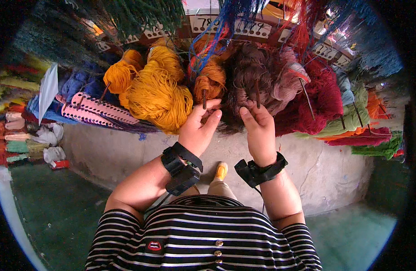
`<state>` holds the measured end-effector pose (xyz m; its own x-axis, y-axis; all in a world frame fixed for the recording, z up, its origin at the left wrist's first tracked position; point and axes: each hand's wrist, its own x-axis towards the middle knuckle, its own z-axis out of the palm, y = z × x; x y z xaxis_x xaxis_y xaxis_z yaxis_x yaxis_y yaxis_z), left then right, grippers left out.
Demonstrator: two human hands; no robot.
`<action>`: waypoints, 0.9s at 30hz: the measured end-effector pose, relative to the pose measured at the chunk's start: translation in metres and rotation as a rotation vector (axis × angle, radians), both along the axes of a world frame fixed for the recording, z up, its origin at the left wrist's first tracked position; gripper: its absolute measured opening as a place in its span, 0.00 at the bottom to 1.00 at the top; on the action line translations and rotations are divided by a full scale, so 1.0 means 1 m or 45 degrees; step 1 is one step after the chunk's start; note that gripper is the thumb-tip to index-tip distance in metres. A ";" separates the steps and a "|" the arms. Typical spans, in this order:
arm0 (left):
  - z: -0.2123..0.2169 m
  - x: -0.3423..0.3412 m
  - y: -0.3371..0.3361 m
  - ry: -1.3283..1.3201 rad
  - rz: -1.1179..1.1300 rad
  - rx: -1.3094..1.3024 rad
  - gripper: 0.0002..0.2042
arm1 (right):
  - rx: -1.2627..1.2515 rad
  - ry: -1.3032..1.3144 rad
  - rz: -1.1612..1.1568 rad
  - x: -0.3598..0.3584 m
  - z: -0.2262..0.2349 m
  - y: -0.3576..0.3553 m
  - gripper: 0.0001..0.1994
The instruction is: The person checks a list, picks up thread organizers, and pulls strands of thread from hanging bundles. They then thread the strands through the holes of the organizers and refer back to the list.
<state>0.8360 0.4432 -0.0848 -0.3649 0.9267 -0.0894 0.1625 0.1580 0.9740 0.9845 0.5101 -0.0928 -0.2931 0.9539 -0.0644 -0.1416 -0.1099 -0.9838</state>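
Note:
In front of me, skeins of yarn hang side by side on metal pegs. My left hand [200, 125] is at the lower end of a rust-orange skein [211, 81], thumb and forefinger curved with a gap between them. My right hand [260, 133] is at the bottom of a dark brown skein [251, 72], its thumb and fingertips pinched on the brown yarn. Dark loose strands hang between the two hands. A large golden-yellow skein [160, 97] bulges beside my left hand. On the other side, a mauve-brown skein [287, 81] hangs close to my right fingers.
A crimson skein [323, 99] and light green yarn [354, 115] hang further right. Pink perforated strips [97, 110] lie at the left over blue yarn. Metal pegs [307, 99] jut toward me. Blue and red threads [228, 27] dangle from above. Below is a pale concrete surface [126, 149].

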 end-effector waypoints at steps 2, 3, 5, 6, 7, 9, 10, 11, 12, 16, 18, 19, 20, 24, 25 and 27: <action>-0.006 0.003 0.001 -0.018 0.016 0.157 0.15 | -0.055 0.076 0.024 0.001 0.000 0.000 0.05; -0.007 0.004 0.002 -0.019 0.018 0.158 0.15 | -0.054 0.075 0.026 0.001 0.000 0.000 0.05; -0.007 0.004 0.006 -0.186 -0.043 0.099 0.16 | -0.101 0.171 0.040 0.001 0.000 0.000 0.06; -0.004 0.005 0.009 -0.188 -0.043 0.097 0.16 | -0.102 0.169 0.039 0.001 -0.001 0.000 0.06; 0.003 0.006 0.013 -0.232 -0.062 0.026 0.17 | -0.128 0.198 0.045 0.002 -0.002 0.000 0.06; 0.001 0.009 0.020 -0.274 -0.077 -0.043 0.17 | -0.152 0.229 0.056 0.003 -0.003 0.000 0.07; -0.008 0.011 0.024 -0.245 -0.067 -0.020 0.18 | -0.148 0.228 0.072 0.004 -0.004 0.001 0.07; -0.015 0.011 0.026 -0.217 -0.058 0.002 0.18 | -0.145 0.227 0.088 0.004 -0.005 0.001 0.07; -0.014 0.011 0.028 -0.219 -0.058 0.003 0.18 | -0.144 0.224 0.088 0.006 -0.006 0.002 0.07; -0.012 0.009 0.029 -0.554 -0.162 0.022 0.19 | -0.076 0.162 0.037 0.010 -0.011 0.002 0.07; -0.008 0.008 0.023 -0.506 -0.085 0.038 0.16 | 0.039 0.041 -0.021 0.010 -0.016 0.003 0.07; -0.005 0.008 0.020 -0.507 -0.087 0.036 0.16 | 0.224 -0.153 -0.083 0.011 -0.022 0.005 0.07; -0.002 0.008 0.016 -0.525 -0.103 0.063 0.17 | 0.409 -0.347 -0.144 0.011 -0.025 0.006 0.07; 0.002 0.004 0.004 -0.497 -0.113 0.153 0.19 | 0.523 -0.485 -0.195 0.013 -0.027 0.004 0.08; 0.005 0.004 0.002 -0.492 -0.115 0.148 0.19 | 0.494 -0.476 -0.187 0.013 -0.024 0.003 0.08; 0.006 0.003 0.002 -0.489 -0.111 0.154 0.18 | 0.464 -0.469 -0.182 0.012 -0.022 0.002 0.08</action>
